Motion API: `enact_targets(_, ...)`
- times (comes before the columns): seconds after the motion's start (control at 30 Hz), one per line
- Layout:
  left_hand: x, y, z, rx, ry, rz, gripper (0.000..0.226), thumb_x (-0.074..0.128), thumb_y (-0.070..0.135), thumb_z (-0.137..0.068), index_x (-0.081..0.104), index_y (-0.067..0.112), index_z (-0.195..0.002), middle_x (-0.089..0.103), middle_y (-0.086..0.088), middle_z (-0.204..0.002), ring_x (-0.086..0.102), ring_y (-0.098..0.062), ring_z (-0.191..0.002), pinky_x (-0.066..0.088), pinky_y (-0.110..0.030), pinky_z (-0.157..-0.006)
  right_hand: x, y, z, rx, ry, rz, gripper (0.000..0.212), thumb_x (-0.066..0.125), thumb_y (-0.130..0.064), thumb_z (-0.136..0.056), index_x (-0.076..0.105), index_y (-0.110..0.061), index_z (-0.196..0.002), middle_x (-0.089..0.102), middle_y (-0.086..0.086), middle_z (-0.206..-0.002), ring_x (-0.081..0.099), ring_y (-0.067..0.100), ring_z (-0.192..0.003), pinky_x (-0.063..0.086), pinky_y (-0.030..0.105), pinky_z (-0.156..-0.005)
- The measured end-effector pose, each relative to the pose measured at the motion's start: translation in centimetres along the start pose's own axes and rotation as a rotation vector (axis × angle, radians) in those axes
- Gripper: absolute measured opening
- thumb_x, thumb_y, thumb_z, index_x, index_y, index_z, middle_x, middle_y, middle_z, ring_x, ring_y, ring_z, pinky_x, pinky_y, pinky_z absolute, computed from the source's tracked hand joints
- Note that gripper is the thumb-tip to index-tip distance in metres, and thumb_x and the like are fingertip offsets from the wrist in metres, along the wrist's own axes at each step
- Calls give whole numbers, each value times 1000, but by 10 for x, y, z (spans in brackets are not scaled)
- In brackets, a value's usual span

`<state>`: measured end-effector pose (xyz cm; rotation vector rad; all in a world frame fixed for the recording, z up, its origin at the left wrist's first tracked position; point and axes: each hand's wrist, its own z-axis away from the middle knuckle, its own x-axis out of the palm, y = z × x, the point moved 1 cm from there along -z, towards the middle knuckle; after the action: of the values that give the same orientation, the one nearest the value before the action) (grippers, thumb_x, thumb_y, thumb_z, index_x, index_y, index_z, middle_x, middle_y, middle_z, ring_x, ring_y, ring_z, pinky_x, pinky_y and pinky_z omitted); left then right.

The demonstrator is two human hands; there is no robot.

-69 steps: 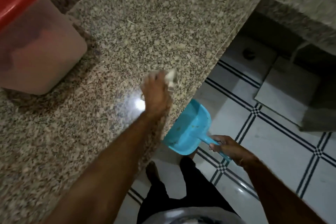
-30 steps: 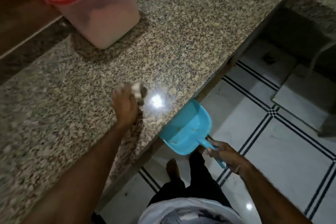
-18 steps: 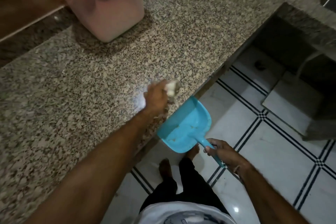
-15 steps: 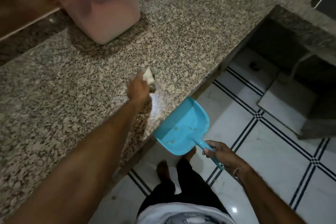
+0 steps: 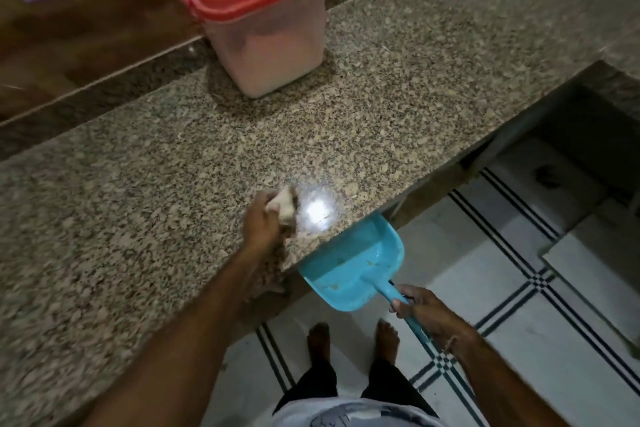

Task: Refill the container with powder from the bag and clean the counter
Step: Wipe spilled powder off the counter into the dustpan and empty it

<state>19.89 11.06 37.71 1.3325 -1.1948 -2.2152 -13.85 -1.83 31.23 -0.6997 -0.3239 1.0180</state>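
Two bare hands at work, head view. L hand (image 5: 260, 222) is closed round a pale wad (image 5: 286, 207), maybe cloth or sponge, can't tell which, pressed on the granite table (image 5: 145, 191) near its front edge, just left of a bright light glare on the stone. R hand (image 5: 420, 310) is wrapped tight on the handle of a blue dustpan (image 5: 353, 265); pan sits below the table edge w/ its open mouth tucked right under the lip, beside the wad. A few tan specks lie inside the pan.

Container (image 5: 263, 21): translucent tub w/ red lid on, pinkish-pale powder inside, standing upright at the back of the table, well apart from both hands. No brand, label or writing readable on tub, lid or pan; frame is motion-blurred.

Behind the tub, a wood-tone strip and a purple-white patch at top left, too blurred to ID. Floor (image 5: 519, 340) is white tile w/ dark double lines; bare feet and dark trousers show below the pan.
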Motion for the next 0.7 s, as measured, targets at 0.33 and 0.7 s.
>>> enact_targets(0.33, 34, 11, 63, -293, 273, -412, 35, 50, 15, -99, 50, 12, -134, 56, -21, -130, 55, -42, -116, 46, -46, -91, -36, -14, -6, -44, -189, 24, 38, 69, -34, -76, 70, -16, -109, 71, 0, -94, 65, 12, -90, 54, 23, -81)
enact_targets(0.7, 116, 80, 18, -112, 151, -202, 27, 52, 13, -101, 57, 16, -127, 63, -8, -125, 59, -28, -105, 46, -25, -77, -63, -11, -13, -46, -255, 18, 49, 68, -28, -79, 66, 0, -120, 70, 8, -97, 65, 16, -92, 52, 26, -84)
